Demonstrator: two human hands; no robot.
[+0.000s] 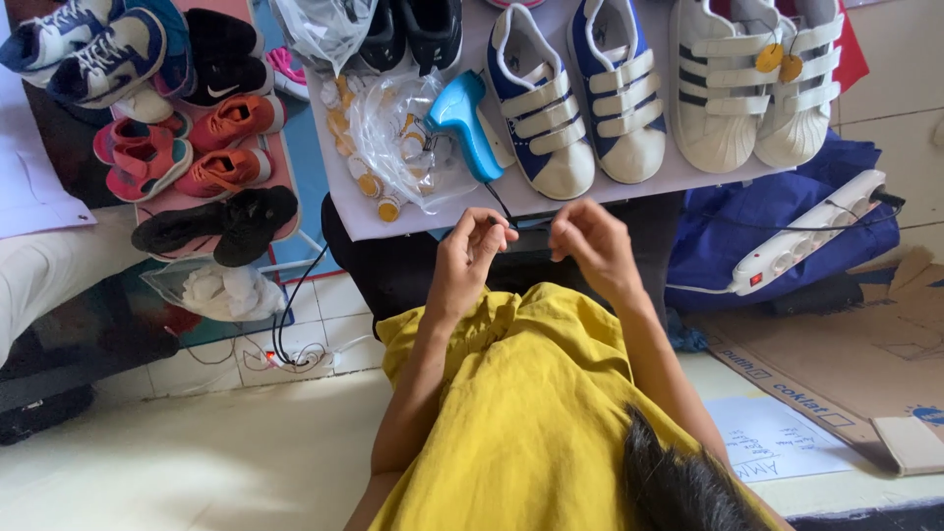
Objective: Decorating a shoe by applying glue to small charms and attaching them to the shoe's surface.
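My left hand (470, 248) and my right hand (590, 241) are raised close together over my lap, just in front of a light grey board (442, 211). The fingertips of both hands are pinched on a thin dark thread (531, 225) that stretches between them. On the board right beyond my hands lies a blue glue gun (467, 123), its black cord dropping toward my left hand. Beside the gun lies a clear plastic bag (393, 147) of small yellow and white pieces. I wear a yellow garment (531, 393).
The board holds a blue-and-white strap shoe pair (565, 98) and a white strap shoe pair (757, 84) with orange tags. A white power strip (816, 231) lies on blue cloth at right, above cardboard (846, 354). At left, several shoes and black sandals (216, 221).
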